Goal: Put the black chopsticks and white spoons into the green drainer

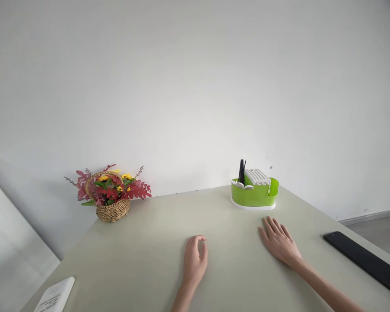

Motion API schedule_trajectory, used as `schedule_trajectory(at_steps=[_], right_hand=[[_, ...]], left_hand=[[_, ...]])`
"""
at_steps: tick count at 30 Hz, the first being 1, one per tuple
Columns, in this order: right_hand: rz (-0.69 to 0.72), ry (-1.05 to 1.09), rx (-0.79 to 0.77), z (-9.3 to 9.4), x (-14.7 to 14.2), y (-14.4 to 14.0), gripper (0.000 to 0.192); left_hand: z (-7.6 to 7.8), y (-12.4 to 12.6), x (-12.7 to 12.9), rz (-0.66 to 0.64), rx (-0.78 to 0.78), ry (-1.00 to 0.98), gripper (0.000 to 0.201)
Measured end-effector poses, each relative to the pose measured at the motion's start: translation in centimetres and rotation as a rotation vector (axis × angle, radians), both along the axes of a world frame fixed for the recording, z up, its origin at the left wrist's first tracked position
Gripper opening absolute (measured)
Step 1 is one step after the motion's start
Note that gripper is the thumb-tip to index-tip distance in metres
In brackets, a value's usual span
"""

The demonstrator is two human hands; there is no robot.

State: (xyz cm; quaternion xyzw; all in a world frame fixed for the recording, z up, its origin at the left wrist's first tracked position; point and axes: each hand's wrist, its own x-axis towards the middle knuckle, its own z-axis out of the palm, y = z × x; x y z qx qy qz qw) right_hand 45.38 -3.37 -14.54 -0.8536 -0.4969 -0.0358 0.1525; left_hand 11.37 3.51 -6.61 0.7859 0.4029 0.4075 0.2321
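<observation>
My left hand (pixel 194 261) rests on the table near its middle, fingers loosely curled. Table shows in the gap between its thumb and index finger, and no object is seen in it. Lying palm down on the table, my right hand (pixel 278 242) has its fingers stretched out and slightly spread. Just beyond those fingertips stands a green cutlery holder (pixel 250 197) on a white base, not touched by them. Black chopsticks (pixel 241 171) stand upright in it, and white spoons (pixel 244 186) lean over its front rim. A white slotted rack (pixel 257 176) tops its middle.
A wicker basket (pixel 113 211) of red leaves and yellow flowers stands at the table's back left. At the front left lies a white box-like object (pixel 56 294) with dark print. A long black flat object (pixel 364 261) lies along the right edge. A white wall (pixel 195 95) rises behind.
</observation>
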Motion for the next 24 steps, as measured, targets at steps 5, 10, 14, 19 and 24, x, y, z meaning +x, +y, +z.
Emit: schedule_trajectory(at_steps=[5, 10, 14, 19, 24], right_hand=[[0.013, 0.01, 0.003, 0.1, -0.3, -0.4, 0.075], [0.016, 0.015, 0.014, 0.1, -0.3, -0.5, 0.074], [0.016, 0.021, 0.029, 0.0, -0.3, -0.4, 0.073], [0.025, 0.044, 0.043, -0.1, -0.3, -0.5, 0.075], [0.027, 0.091, 0.086, 0.9, 1.5, 0.2, 0.075]], left_hand=[[-0.1, -0.2, -0.3, 0.007, -0.011, 0.001, 0.021], [-0.1, -0.1, -0.2, 0.013, -0.007, 0.001, 0.022], [0.0, -0.2, -0.1, 0.014, -0.007, 0.001, 0.022], [0.2, -0.3, -0.1, 0.015, -0.007, -0.007, 0.021], [0.4, -0.5, 0.0, -0.001, -0.026, -0.009, 0.023]])
